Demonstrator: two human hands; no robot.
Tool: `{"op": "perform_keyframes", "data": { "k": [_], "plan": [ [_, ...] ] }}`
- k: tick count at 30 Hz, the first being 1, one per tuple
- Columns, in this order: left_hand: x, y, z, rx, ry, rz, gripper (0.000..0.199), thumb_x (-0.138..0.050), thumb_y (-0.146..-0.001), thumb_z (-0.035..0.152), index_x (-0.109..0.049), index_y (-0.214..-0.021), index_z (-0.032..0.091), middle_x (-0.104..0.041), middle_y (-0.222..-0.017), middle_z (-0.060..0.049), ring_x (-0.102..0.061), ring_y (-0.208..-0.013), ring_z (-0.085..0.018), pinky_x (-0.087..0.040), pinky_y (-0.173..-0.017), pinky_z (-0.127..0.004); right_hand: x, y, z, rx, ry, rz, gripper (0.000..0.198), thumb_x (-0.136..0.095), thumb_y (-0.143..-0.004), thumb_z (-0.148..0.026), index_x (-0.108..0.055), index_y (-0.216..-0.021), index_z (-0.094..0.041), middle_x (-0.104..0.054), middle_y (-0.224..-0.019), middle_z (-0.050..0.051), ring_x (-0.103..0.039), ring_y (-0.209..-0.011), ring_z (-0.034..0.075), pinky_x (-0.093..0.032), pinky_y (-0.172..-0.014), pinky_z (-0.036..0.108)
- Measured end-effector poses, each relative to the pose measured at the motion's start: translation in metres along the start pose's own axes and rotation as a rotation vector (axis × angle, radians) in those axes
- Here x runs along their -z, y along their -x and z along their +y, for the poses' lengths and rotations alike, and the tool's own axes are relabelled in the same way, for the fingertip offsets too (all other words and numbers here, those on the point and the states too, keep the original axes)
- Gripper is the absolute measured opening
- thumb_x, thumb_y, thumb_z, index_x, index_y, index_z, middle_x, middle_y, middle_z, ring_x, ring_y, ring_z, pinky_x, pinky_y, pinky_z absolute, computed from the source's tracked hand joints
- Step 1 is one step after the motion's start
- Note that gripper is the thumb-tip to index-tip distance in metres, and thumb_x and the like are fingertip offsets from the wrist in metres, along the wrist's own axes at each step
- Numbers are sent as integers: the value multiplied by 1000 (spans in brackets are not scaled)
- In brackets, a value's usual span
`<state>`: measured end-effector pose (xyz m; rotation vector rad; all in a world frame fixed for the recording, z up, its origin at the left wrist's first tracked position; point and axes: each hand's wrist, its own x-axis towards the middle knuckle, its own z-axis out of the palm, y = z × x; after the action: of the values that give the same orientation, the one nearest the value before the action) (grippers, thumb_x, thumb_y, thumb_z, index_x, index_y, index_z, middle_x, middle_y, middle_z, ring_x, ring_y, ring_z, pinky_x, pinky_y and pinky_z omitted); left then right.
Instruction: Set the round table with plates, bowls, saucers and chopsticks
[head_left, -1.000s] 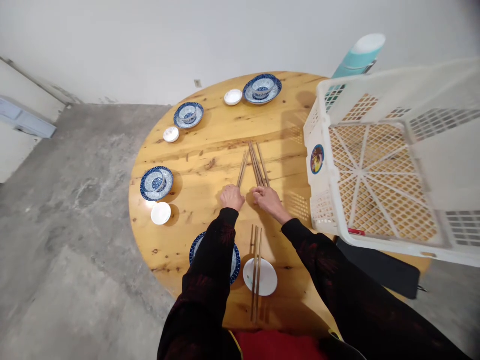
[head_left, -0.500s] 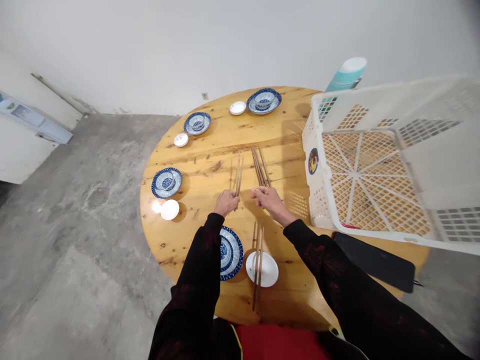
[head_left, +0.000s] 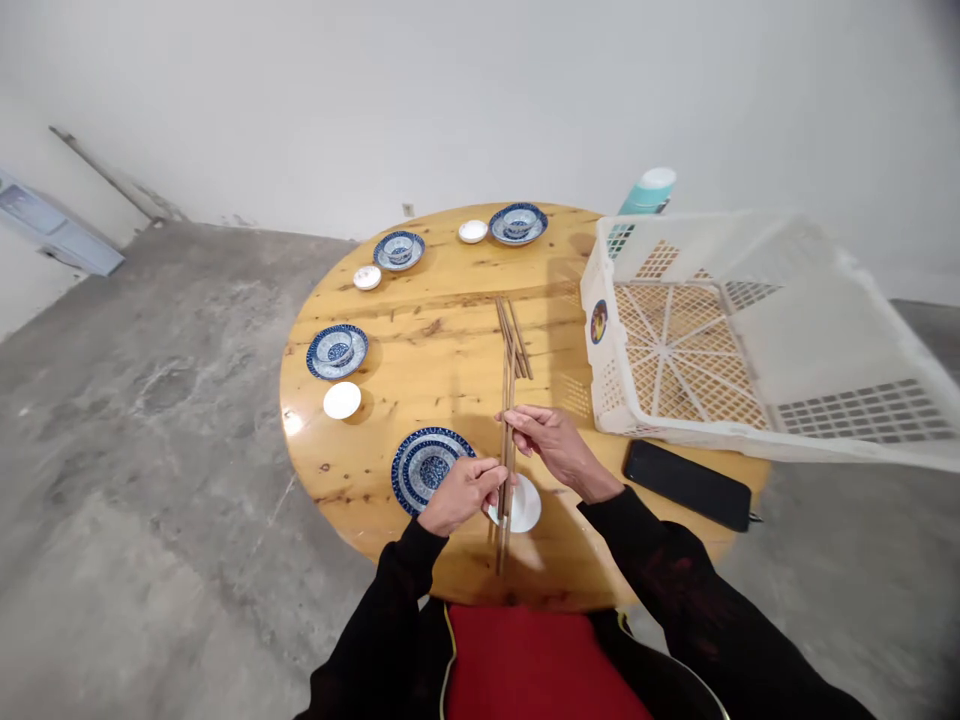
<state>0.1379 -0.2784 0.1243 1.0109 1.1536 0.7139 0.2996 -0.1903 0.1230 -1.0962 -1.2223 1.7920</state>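
Observation:
Wooden chopsticks point away from me in front of my body, above a small white dish. My left hand is closed round their lower part, and my right hand pinches them higher up. Fingers hide part of the sticks, so I cannot tell how many there are. Left of the dish, beside my left hand, sits a blue-patterned plate with a bowl. Several loose chopsticks lie on the table just beyond my hands.
Along the round wooden table's far and left edges stand blue plates with bowls and small white dishes. A large white plastic crate occupies the right side. A black phone-like slab lies before it; a turquoise container stands behind.
My left hand has come nearer with its chopsticks, over the white dish. My right hand has moved from beside the loose chopsticks to the held ones. The view has shifted slightly.

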Motion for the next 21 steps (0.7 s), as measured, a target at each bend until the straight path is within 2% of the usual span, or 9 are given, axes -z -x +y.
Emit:
{"op": "perform_keyframes", "data": {
  "k": [4,9,14,21],
  "plan": [
    [-12,23,-12,-26,-35,-15,46,-57,-89,62,-66,-78,17,-51,-56,2,-44,-52,-12,-34,-51,-24,-9,33,8,-34,16,15,51,-83,-69,-67,-75,-77,-17,-55,-53,-2,-43,-47,11,-34,-47,26],
    [-16,45,-23,-43,-92,-48,47,-55,-89,62,-66,-78,17,-49,-56,2,-45,-52,-12,-35,-52,-25,-18,64,15,-31,24,24,49,-84,-71,-66,-76,-76,-18,-56,-52,-2,-44,-45,11,-36,-47,27],
    [-22,62,-26,-47,-99,-48,47,-53,-90,62,-65,-78,18,-50,-55,3,-44,-50,-12,-36,-52,-25,-26,83,16,-32,25,10,50,-86,-69,-65,-76,-75,-17,-56,-51,-1,-44,-44,11,-36,-46,26],
    [-44,85,-29,-17,-71,10,46,-55,-89,60,-64,-76,17,-49,-56,3,-43,-52,-11,-35,-54,-25,-23,102,20,-33,8,-14,49,-87,-69,-65,-78,-76,-17,-57,-52,-1,-45,-46,10,-35,-47,25]
  ]
}}
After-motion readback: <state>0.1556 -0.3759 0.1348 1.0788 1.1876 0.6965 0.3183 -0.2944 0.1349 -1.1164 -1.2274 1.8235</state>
